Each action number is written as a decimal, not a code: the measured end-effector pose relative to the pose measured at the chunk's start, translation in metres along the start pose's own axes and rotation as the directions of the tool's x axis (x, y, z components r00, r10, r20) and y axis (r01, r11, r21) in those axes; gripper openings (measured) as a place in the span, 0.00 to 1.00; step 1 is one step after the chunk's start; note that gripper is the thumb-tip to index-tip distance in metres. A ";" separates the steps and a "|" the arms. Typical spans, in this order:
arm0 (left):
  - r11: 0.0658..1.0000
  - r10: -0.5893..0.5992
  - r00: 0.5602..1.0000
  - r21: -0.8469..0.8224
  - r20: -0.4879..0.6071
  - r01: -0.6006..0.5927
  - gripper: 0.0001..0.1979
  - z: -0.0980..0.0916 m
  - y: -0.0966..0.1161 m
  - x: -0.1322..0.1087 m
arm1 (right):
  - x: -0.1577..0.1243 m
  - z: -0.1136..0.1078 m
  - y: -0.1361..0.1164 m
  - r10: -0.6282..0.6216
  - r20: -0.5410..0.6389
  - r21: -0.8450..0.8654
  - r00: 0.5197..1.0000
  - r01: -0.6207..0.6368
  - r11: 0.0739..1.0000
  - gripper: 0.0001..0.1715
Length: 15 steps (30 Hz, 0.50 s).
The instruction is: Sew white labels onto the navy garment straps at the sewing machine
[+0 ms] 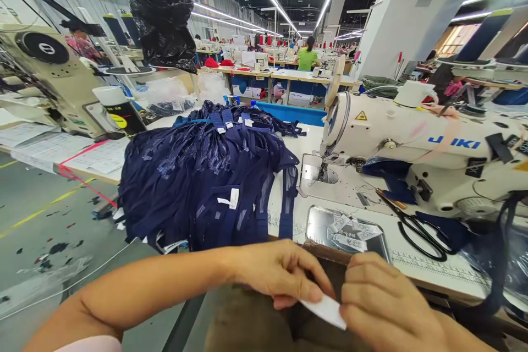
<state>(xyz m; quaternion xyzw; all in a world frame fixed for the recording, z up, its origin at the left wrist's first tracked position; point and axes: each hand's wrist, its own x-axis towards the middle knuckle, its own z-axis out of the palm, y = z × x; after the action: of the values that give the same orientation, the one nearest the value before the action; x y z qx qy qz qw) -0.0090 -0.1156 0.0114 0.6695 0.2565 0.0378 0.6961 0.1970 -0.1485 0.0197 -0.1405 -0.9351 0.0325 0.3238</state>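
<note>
I'm on the metal tray [317, 226] on the table [412, 261] first: small white tags [348, 232] lie loose in it, print too small to read. Below the table edge, left hand [284, 275] and right hand [383, 302] both pinch a white label [325, 311] with fingertips closed on it — fingers cover most of it. Navy garments [206, 176] heap just left of the tray — the right wrist is cut off.

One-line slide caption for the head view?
Left hand and right hand pinch a white label beside navy garments, a metal tray, scissors and a sewing machine.
</note>
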 end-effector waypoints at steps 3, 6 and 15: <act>0.699 0.242 0.916 0.712 -0.320 0.064 0.11 -0.033 0.008 -0.003 | -0.010 -0.006 0.018 0.131 -0.117 0.045 0.984 -0.127 0.991 0.09; 0.112 0.427 0.876 0.975 -0.223 0.194 0.07 -0.069 0.003 0.004 | -0.019 -0.008 0.036 0.357 -0.215 0.080 0.909 -0.348 0.934 0.09; -0.410 0.327 0.900 0.901 0.288 -0.139 0.09 -0.095 -0.024 0.035 | -0.040 0.003 0.069 0.776 -0.300 0.271 0.554 -0.731 0.626 0.08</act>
<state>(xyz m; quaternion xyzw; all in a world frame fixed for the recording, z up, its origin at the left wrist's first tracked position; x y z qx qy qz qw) -0.0244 -0.0173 -0.0200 0.9795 0.0650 0.0010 -0.1905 0.2414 -0.0936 -0.0168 -0.5122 -0.6962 0.1929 0.4646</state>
